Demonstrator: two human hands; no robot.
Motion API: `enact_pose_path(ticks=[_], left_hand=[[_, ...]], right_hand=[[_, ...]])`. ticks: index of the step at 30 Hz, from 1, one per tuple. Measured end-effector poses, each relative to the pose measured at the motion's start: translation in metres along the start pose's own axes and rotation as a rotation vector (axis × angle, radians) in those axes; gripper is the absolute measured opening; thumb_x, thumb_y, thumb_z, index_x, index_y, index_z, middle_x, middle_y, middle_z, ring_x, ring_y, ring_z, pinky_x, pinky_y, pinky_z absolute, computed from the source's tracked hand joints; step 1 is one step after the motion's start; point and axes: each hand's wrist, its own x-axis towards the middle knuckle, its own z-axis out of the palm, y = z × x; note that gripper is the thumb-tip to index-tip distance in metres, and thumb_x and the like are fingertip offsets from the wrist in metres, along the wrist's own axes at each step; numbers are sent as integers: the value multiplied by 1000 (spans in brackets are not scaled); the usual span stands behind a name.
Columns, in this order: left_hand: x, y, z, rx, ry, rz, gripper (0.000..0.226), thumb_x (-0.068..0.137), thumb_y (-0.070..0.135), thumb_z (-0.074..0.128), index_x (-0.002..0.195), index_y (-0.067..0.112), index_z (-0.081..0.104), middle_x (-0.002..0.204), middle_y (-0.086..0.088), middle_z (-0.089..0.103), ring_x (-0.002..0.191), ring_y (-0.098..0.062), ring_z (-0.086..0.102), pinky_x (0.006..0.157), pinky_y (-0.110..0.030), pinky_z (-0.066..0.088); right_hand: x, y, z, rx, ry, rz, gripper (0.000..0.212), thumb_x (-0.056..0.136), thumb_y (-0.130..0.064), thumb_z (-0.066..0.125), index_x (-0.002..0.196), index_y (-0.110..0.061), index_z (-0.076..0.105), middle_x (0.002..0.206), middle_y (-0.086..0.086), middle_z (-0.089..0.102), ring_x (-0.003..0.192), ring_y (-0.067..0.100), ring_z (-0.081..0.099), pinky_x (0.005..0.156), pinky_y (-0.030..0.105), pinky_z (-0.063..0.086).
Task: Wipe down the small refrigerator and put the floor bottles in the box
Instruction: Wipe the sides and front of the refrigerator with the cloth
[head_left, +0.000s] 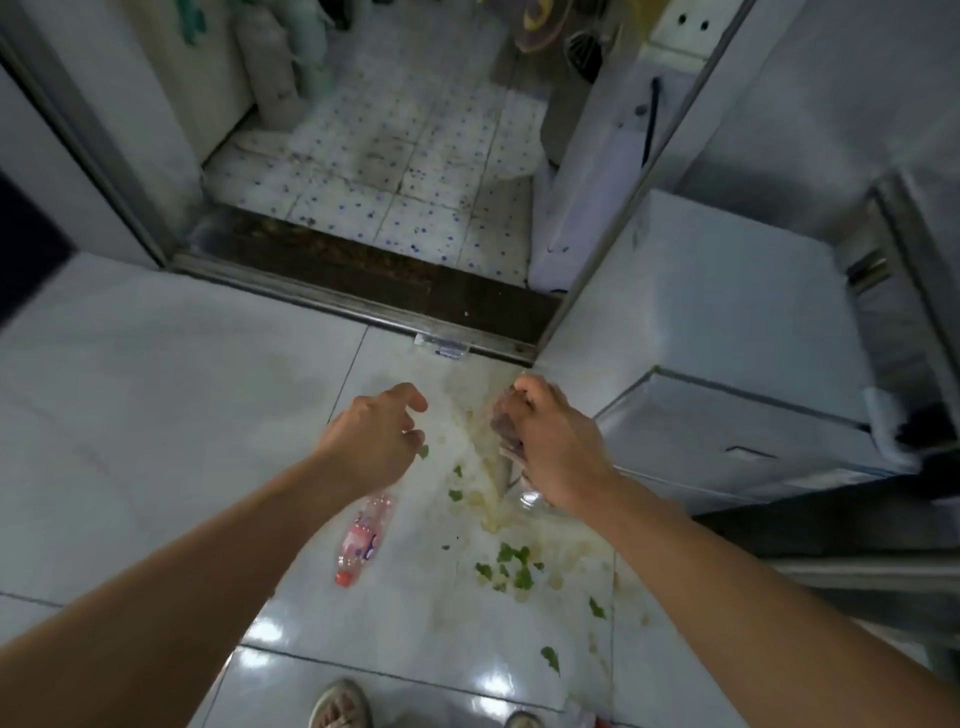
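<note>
My right hand (553, 441) grips a clear plastic bottle (506, 434), held above the floor; the hand hides most of it. My left hand (376, 436) hovers beside it with loosely curled fingers and holds nothing. An empty bottle with a pink label and red cap (361, 540) lies on the white floor tiles just below my left wrist. Another clear bottle (441, 347) lies against the door threshold. The small white refrigerator (727, 332) stands at the right, its top seen from above.
Green leaf scraps (511, 564) and yellowish stains are spread over the glossy tiles. A dark door sill (374, 275) leads to a dotted-tile room with tall containers (270, 67). My sandalled feet (340, 704) show at the bottom edge.
</note>
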Motion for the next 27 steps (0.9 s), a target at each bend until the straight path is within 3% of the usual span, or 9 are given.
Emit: enact_pose_path(ticks=[8, 15, 20, 24, 27], left_hand=[[4, 53, -75, 122, -52, 156, 29, 91, 24, 54, 120, 28, 52, 112, 3, 64, 89, -16, 60, 83, -34, 55], [60, 130, -92, 244, -169, 295, 32, 90, 28, 54, 122, 28, 51, 114, 2, 62, 93, -15, 58, 82, -28, 47], [114, 180, -93, 368, -237, 426, 27, 91, 25, 50, 118, 22, 51, 105, -6, 65, 93, -24, 62, 79, -33, 51], [150, 208, -91, 429, -304, 462, 29, 91, 22, 50, 120, 20, 49, 95, -2, 60, 89, -22, 61, 76, -31, 49], [175, 227, -91, 420, -344, 460, 33, 90, 21, 52, 122, 24, 49, 111, -1, 61, 96, -21, 60, 82, -33, 51]], right_hand=[[-9, 10, -74, 18, 109, 198, 33, 90, -20, 57, 122, -17, 53, 132, 4, 37, 113, 27, 46, 86, 34, 45], [5, 63, -116, 67, 255, 373, 32, 84, -15, 62, 115, -15, 54, 122, 5, 43, 100, 27, 52, 74, 36, 50], [30, 119, -127, 87, 218, 520, 46, 77, -15, 72, 119, -17, 53, 123, 4, 38, 99, 20, 53, 59, 27, 45], [40, 147, -133, 137, 224, 607, 46, 79, -19, 72, 119, -14, 48, 123, 5, 38, 98, 24, 55, 68, 35, 54], [48, 165, -143, 92, 186, 669, 53, 74, -27, 77, 117, -15, 49, 123, 5, 38, 96, 23, 54, 66, 32, 53]])
